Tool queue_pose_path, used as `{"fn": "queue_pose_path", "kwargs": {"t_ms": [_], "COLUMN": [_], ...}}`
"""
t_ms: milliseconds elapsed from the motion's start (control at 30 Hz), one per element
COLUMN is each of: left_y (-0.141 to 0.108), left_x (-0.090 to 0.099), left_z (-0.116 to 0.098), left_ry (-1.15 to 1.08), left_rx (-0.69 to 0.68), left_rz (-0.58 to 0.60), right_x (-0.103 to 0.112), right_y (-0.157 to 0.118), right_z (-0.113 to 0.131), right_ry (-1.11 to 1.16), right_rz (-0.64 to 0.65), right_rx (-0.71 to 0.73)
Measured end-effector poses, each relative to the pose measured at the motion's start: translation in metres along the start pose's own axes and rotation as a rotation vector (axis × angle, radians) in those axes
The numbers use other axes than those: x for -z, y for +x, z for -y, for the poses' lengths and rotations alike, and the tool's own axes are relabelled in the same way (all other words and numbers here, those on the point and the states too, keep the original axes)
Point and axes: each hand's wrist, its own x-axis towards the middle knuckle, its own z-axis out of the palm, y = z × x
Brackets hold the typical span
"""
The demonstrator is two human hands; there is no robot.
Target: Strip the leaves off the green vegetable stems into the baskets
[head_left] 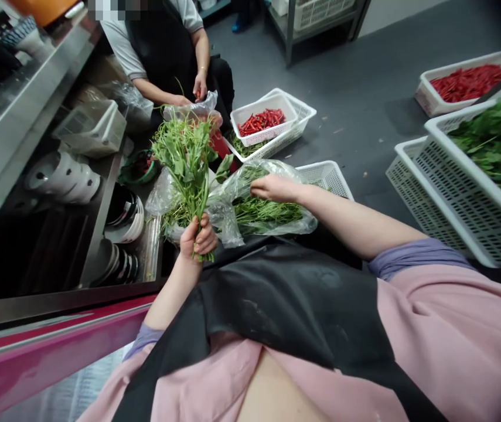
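My left hand [198, 237] is wrapped round the stems of an upright bunch of pea shoots [184, 152], with thin tendrils and leaves fanning out at the top and stem ends poking out below the fist. To the right, my right hand [274, 187] is over an open clear plastic bag [305, 224] filled with more green shoots [263, 212]. Its fingers are curled together at the greens; what they pinch, if anything, is hidden. Below the bunch, loose stems [174, 217] lie beside another piece of clear plastic.
A co-worker [162, 47] sits opposite, hands at a plastic bag. White baskets hold red chillies [261, 121]. More chillies [467, 83] and leafy greens [500, 146] stand in baskets on the right. A steel shelf [101, 234] with stacked buckets [125, 217] runs along the left.
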Motion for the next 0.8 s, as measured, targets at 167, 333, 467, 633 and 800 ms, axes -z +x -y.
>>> {"fn": "queue_pose_path", "kwargs": {"t_ms": [167,333,467,633,800], "left_y": [-0.001,-0.002,-0.003,-0.003,-0.005], "left_x": [0.003,0.006,0.015,0.032,0.048], "left_z": [-0.005,-0.012,-0.02,-0.03,-0.036], "left_ry": [0.017,0.059,0.045,0.007,-0.032], "left_rx": [-0.009,-0.04,-0.094,-0.171,-0.239], "left_rz": [-0.049,-0.087,-0.089,-0.046,-0.093], "right_x": [-0.039,-0.068,-0.086,-0.069,0.004], "right_y": [-0.022,-0.032,-0.039,-0.038,-0.027], "right_z": [0.001,-0.002,-0.002,-0.012,-0.019], "right_ry": [-0.077,-0.301,-0.331,-0.128,0.453], "right_rz": [0.318,0.333,0.358,-0.032,-0.591], "right_rx": [-0.127,-0.28,-0.226,-0.274,-0.372]}}
